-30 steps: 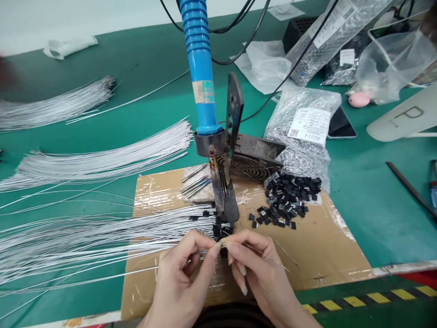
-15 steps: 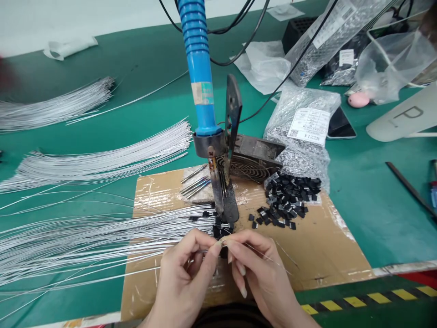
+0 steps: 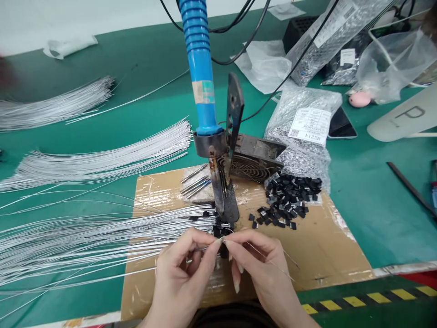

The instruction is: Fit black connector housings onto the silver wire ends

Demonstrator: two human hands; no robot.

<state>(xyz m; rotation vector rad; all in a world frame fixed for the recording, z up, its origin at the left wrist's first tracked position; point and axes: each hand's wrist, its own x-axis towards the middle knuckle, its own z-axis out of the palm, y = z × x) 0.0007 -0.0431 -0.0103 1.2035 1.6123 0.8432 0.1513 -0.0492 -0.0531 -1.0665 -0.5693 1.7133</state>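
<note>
My left hand and my right hand meet over the cardboard, thumb and forefinger of each pinched together. A thin wire runs between the fingertips, and its loose strands trail off to the right past my right hand. What lies exactly at the pinch is too small to make out. Just beyond the fingertips sit black connector pieces at the ends of a spread of white wires. Above them a blue-handled soldering iron points downward in a metal holder.
Loose black pieces are heaped on the cardboard sheet, beside a labelled bubble-wrap bag. A small fan stands behind the iron. Two more wire bundles lie left, one here. A phone and tweezers-like dark tool are right.
Both hands stay pinched almost in place. My fingertips have shifted very slightly, and the wire strands at the right have swung a little. The surroundings look the same.
</note>
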